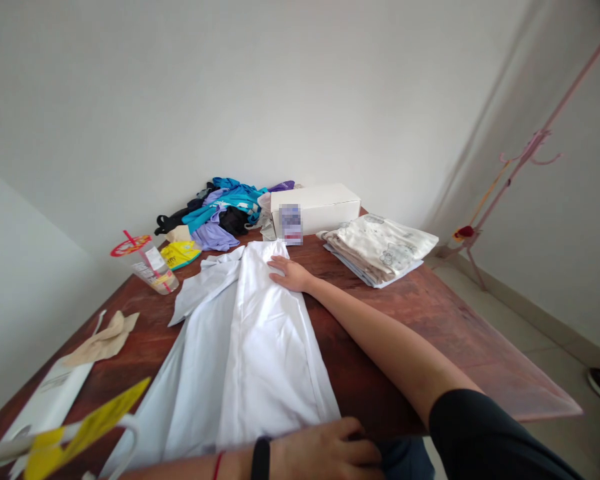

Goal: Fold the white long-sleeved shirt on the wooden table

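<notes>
A white shirt lies lengthwise on the wooden table, one side folded over and a sleeve spread toward the left. My right hand rests flat on its far upper part, fingers stretched out and holding nothing. Close to me, my left hand is at the shirt's near right corner, its fingers curled over the hem. The fingertips and the cloth under them are partly hidden. A dark band circles the left wrist.
A folded clothes stack lies right of the shirt, with a white box behind. Crumpled clothes are piled at the back left. A drink cup, yellow packet and white hanger stand or lie leftward.
</notes>
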### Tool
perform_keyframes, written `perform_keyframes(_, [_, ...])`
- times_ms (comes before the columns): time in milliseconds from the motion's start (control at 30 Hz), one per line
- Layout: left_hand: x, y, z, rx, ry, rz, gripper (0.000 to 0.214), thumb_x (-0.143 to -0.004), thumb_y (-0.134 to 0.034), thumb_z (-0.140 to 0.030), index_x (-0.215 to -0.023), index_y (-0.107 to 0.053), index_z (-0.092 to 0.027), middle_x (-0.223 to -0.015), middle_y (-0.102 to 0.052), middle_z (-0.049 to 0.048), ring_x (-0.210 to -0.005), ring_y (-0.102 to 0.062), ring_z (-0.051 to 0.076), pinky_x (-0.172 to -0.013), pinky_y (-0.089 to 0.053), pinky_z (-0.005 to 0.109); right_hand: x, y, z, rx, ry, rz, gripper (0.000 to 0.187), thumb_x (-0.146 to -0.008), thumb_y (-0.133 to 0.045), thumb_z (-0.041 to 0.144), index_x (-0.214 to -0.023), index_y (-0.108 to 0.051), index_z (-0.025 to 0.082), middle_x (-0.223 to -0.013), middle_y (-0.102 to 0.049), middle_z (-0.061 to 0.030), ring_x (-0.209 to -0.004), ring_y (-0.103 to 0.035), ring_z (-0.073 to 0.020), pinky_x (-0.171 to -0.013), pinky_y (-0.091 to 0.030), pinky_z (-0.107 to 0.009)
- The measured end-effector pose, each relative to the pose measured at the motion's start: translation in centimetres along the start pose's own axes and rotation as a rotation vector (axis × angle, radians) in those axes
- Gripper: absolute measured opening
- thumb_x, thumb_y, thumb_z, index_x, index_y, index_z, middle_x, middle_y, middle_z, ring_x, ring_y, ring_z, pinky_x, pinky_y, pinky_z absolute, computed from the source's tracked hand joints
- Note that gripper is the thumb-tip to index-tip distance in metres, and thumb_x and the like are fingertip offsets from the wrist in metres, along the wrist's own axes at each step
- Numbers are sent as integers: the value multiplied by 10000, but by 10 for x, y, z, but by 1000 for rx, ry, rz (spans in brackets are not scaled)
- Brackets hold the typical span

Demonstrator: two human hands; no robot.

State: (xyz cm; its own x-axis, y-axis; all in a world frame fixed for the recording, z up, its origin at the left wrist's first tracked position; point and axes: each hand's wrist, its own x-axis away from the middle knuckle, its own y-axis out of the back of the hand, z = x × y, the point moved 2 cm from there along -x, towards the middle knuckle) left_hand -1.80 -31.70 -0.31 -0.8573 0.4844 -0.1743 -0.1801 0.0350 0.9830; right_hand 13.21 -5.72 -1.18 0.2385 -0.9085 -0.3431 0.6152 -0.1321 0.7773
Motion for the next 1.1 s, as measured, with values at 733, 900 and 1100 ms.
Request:
perform_keyframes(733, [68, 36, 127, 7, 844, 20, 644, -1005, -373, -655, -1489, -504, -252, -1572, -420, 179, -1463, -375, 356, -1188, -241, 574, 1, 1, -3, -248, -100, -14, 627, -991, -391, 655, -1368, -651, 226, -1546, -491, -68, -1488, -371, -264, -1242, -257, -421])
perform_keyframes(900, [61, 41, 132, 7, 836, 54, 676, -971, -448, -659, -1480, -523, -221, -1521, -479, 191, -1419, -435, 355, -1186, -268, 510, 3, -2, -2, -141, -44, 35, 629, -1002, -381, 635, -1426, -600, 225, -1593, -422, -66, -1522, -298, -263, -1264, -201, -442])
perform_keyframes(1100, [69, 39, 138, 88, 799, -75, 638, -941, -540, -637, -1407, -600, -206, -1432, -582, 161, -1344, -521, 328, -1159, -320, 466, 5, 1, 2, -69, -10, 72, 714, -1000, -335, 668, -1474, -545, 177, -1613, -379, -102, -1532, -272, -262, -1266, -191, -436])
